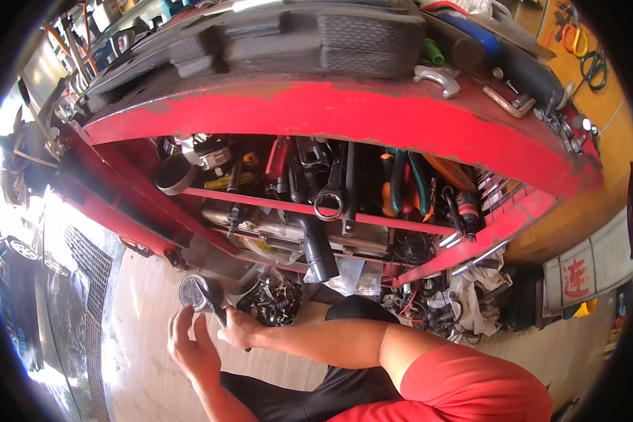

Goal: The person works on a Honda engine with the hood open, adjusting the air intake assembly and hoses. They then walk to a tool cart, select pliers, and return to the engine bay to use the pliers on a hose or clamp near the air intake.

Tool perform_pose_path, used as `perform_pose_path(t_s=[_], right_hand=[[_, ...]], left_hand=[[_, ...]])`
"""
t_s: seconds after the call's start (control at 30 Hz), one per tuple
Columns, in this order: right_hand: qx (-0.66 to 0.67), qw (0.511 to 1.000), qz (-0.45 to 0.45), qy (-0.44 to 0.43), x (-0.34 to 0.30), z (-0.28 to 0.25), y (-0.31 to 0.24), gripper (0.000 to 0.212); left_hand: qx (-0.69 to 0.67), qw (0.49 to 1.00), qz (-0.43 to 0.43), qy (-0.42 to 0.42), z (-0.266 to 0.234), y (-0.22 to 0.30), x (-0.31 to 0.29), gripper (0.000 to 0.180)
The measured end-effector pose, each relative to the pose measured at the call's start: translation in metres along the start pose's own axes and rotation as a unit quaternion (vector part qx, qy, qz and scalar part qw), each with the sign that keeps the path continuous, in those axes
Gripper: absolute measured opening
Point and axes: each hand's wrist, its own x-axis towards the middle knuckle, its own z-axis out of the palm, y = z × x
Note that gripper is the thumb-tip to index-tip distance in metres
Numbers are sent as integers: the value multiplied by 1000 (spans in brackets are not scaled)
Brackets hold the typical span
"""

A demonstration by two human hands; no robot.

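Observation:
My right hand [239,328], reaching across from the right, is closed around a slim dark tool [209,301]; its exact kind I cannot make out. The tool's far end lies over a round dark can [190,294] with a greyish top. Close beside the can, my left hand [190,346] has its fingers bent slightly and apart, with nothing visible in it. Whether its fingertips touch the can, I cannot tell. Just right of the can, a heap of small dark metal parts [278,299] sits low under the red tool cart [330,109].
A ring spanner [330,197], pliers [404,186] and a black tube-shaped tool [318,250] fill the cart's middle shelf. On its top lie a black ribbed part [316,46] and an open-ended spanner [439,79]. Rags [471,299] hang at the lower right; scissors [573,35] hang on the wall.

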Motion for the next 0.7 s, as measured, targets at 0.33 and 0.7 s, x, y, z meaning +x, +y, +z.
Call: perform_pose_path(t_s=[0.33,0.7], right_hand=[[-8,993,-117,20,6,1,20,54],[-6,989,-148,0,6,-7,16,48]], left_hand=[[-42,892,444,-81,83,165,41,45],[2,886,453,-98,101,200,45,45]])
